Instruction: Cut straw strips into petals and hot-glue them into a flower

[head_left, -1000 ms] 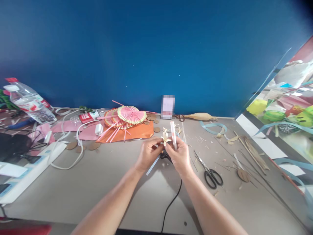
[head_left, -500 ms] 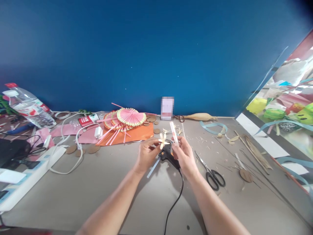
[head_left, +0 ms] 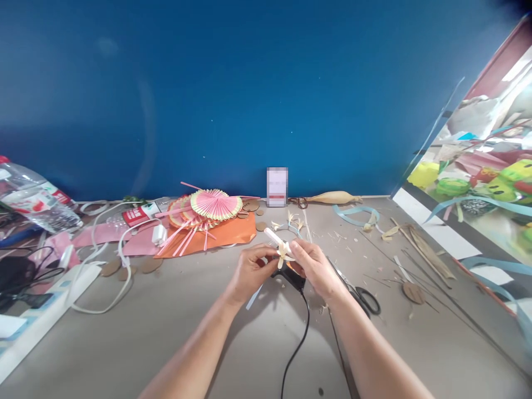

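Over the desk, my left hand [head_left: 251, 272] pinches a small cream flower [head_left: 284, 254] with narrow petals by its lower side. My right hand [head_left: 315, 267] is closed on a flat white strip [head_left: 272, 237], which slants up and left beside the flower; part of it is hidden by petals and fingers. The right fingertips are close to the petals, and I cannot tell if they touch. Below both hands lies a black glue gun [head_left: 294, 280], partly covered, with its cord running toward me and a pale glue stick [head_left: 253, 299] poking out at its left.
Black-handled scissors [head_left: 368, 301] lie partly under my right forearm. More small flowers [head_left: 296, 221] lie beyond my hands. Pleated paper fans [head_left: 216, 205] rest on orange paper [head_left: 236, 235]. White cables, a power strip [head_left: 45, 321] and bottles [head_left: 37, 199] fill the left; dried stems and ribbon [head_left: 357, 215] lie right.
My right hand has tilted the white strip leftward and brought it against or close behind the flower. My left hand has lowered the flower slightly. The view has shifted a little to the right.
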Available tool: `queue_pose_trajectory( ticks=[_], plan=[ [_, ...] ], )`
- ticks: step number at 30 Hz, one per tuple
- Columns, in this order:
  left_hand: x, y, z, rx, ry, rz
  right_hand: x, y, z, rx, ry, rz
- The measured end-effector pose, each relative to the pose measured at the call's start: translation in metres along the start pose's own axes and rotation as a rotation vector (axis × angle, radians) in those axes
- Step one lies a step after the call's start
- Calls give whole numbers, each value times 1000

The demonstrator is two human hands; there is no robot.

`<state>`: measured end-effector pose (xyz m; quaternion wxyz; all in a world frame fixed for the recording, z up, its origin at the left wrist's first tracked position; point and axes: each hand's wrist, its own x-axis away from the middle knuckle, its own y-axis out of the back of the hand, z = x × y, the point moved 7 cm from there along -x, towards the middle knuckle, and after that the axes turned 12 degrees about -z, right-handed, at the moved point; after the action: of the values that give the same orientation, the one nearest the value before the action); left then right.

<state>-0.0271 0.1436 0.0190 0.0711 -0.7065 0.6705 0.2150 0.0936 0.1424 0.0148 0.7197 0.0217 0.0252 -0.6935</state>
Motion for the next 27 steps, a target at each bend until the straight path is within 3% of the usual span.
queue_pose_trajectory(
  ticks=[14,27],
  plan=[
    [1,-3,1,40,102,95,-1,0,-7,-16,-52,-30],
    [0,1,-5,17,-32,94,4,-3,-6,-59,-173,61]
  ],
)
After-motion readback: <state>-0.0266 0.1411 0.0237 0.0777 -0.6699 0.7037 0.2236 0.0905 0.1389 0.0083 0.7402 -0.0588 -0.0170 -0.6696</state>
